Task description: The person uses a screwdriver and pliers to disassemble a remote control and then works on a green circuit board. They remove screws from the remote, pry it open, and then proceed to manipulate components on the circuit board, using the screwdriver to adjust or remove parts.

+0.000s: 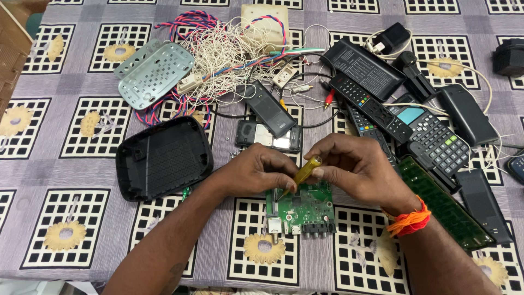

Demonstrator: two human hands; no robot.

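Gripping a yellow screwdriver (303,173), both hands (261,170) (357,168) close above the green circuit board (305,207).

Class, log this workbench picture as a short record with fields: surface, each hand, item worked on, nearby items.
Surface: patterned tablecloth
Left hand: steadies green circuit board
Right hand: holds yellow-handled screwdriver, tip down at the board
Nearby: black plastic cover, grey perforated plate, tangled wires, calculator

A yellow-handled screwdriver (303,173) tilts down onto the flat green circuit board (305,210).
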